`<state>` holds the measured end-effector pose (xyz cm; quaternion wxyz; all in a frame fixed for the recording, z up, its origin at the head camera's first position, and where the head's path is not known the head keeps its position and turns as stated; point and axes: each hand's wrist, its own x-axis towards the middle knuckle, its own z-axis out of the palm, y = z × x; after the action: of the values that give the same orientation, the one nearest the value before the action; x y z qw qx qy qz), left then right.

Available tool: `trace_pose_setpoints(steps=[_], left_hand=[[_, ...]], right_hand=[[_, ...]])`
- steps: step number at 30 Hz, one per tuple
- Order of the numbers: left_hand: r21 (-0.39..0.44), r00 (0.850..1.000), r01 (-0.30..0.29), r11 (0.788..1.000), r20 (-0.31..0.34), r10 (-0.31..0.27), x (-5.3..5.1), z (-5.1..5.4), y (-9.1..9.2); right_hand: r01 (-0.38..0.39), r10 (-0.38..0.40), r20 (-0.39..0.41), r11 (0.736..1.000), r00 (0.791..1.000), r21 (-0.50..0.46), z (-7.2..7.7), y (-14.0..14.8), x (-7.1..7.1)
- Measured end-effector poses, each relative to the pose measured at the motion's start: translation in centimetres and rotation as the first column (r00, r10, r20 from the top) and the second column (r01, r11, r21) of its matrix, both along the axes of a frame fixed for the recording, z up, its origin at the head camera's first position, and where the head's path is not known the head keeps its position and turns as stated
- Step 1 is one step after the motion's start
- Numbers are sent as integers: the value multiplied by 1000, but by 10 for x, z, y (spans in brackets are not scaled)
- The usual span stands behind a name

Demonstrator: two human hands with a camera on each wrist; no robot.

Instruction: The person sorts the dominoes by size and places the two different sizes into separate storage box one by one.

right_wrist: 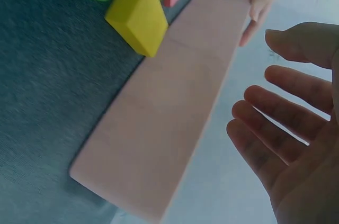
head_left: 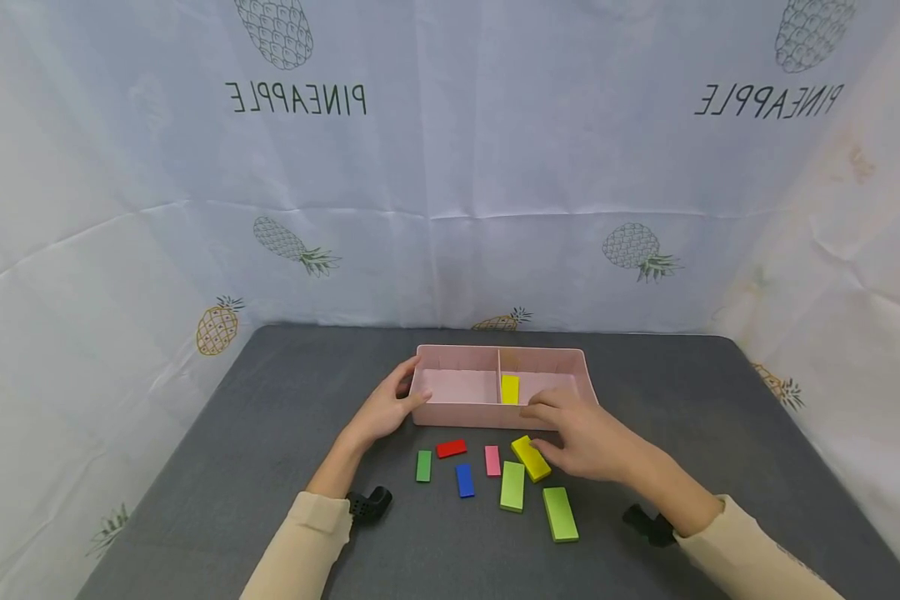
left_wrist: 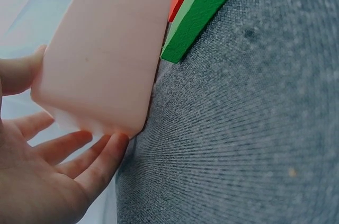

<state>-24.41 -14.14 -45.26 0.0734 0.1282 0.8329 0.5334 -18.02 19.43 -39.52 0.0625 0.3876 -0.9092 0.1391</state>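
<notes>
The left hand [head_left: 381, 410] grasps the left end of the pink box [head_left: 465, 415], its thumb over the rim at the near left corner and its fingers spread against the end wall. The right hand [head_left: 581, 437] is released, fingers loosely bent and holding nothing, over the right part of the box's near wall; in the right wrist view they are apart from it. The box lies lengthwise from left to right, its divider [head_left: 498, 375] making two compartments; in the right one, just beside the divider, is a yellow block [head_left: 510, 389]. Near the right thumb, on the near side of the box, a second yellow block [head_left: 531, 458] lies aslant on the dark table [head_left: 307, 367]. To its left are a light green block [head_left: 512, 487], a pink block [head_left: 492, 461], a blue block [head_left: 465, 481], a red block [head_left: 452, 448] and, leftmost, a green block [head_left: 423, 466]. Another light green block [head_left: 561, 515] lies nearest and farthest right. Dark bands [head_left: 371, 505] show at both wrists, below pale sleeves [head_left: 300, 542]. At the far side hangs a pale cloth [head_left: 457, 150] printed with pineapples [head_left: 277, 237] and mirrored lettering [head_left: 295, 98].
</notes>
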Motion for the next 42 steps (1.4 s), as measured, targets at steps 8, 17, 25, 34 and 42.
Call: trace_pose_setpoints(steps=[8,17,25,34,42], left_hand=[[6,1000,-6,1000,8,6,0,0,0],[18,1000,0,1000,1,0,-1,-2,-1],[19,1000,-4,1000,2,4,-1,-4,-1],[18,1000,0,1000,15,0,-3,-3,2],[27,1000,2,1000,12,-3,-3,-3,2]], right_hand=[[17,-24,126,998,992,58,-15,-5,6],[4,-20,151,995,988,103,-36,-9,4],[1,-26,160,988,987,155,-43,-12,2],[-2,-35,179,979,983,205,-44,-16,-1],[17,-50,145,974,988,224,-43,-18,-2]])
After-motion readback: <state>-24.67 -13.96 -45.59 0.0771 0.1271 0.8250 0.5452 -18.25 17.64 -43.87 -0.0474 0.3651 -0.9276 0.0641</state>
